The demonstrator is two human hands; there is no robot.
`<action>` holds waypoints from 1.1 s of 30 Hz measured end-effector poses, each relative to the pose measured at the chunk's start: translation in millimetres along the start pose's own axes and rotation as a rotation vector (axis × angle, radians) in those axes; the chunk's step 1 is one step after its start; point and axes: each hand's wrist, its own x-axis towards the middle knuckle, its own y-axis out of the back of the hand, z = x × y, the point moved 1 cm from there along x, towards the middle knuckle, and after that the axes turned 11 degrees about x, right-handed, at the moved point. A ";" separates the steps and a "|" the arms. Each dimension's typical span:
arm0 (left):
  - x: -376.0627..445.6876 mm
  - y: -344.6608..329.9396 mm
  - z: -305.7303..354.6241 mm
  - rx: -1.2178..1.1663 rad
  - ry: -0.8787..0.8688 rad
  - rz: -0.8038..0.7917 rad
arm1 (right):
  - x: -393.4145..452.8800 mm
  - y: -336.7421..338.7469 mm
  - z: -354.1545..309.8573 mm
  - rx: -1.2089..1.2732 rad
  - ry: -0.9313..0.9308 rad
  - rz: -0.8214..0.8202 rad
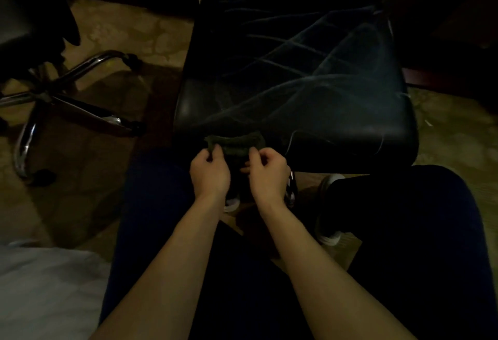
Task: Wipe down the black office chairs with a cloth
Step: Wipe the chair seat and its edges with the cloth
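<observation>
Dimly lit, both hands pinch a dark green knitted cloth (235, 144) at the front edge of the black leather office chair seat (296, 75): left hand (210, 171) grips its left end, right hand (265, 174) its right end, fingers curled closed.

Dim, warm-tinted scene. Chair seat (296, 75) black, glossy, crossed with pale grey streak marks in a criss-cross pattern. Cloth (237, 144) dark olive green, ribbed texture. Second chair (35, 16) at left black, its star base (54, 102) shiny chrome silver with black casters. Floor (129, 38) tan-brown with a mottled, lighter blotchy pattern. Trousers (151, 232) dark navy blue. Shoes (330, 234) dark with white soles. Pale white-grey fabric (45, 291) at lower left corner. Left hand (210, 172) and right hand (265, 172) bare, no markings.
</observation>
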 end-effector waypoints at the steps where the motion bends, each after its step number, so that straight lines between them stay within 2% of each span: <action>1: 3.5 1.7 2.3 -0.016 -0.004 -0.011 | 1.6 -4.7 -2.8 -0.005 -0.005 0.007; 7: 3.5 -17.2 9.0 -0.134 0.034 0.005 | 5.0 0.2 -2.3 -0.062 0.003 0.086; 10: -13.9 -40.9 5.0 -0.109 0.019 0.056 | 5.2 20.1 1.8 -0.079 0.000 0.165; 14: -53.9 -82.1 4.0 -0.028 0.063 -0.084 | 10.8 64.3 12.8 -0.096 -0.034 0.394; 17: -61.6 -91.5 2.0 -0.041 0.102 -0.189 | 9.8 75.7 14.2 -0.077 -0.052 0.483; 19: -51.6 -81.8 0.1 -0.044 0.097 -0.187 | 7.3 67.8 11.2 -0.088 -0.033 0.468; 21: -34.9 -63.0 1.2 -0.058 0.077 -0.095 | 5.8 48.8 6.1 -0.101 -0.010 0.361; 25: -2.4 -32.4 15.3 -0.254 0.125 0.034 | 8.4 -3.1 -17.0 -0.125 0.000 0.146; 29: 2.3 -32.1 25.4 -0.244 0.099 0.068 | 12.2 -16.8 -26.4 -0.095 -0.013 0.115; 33: -5.9 -47.2 24.8 -0.064 0.050 0.014 | 17.7 20.1 -20.0 -0.051 -0.005 0.200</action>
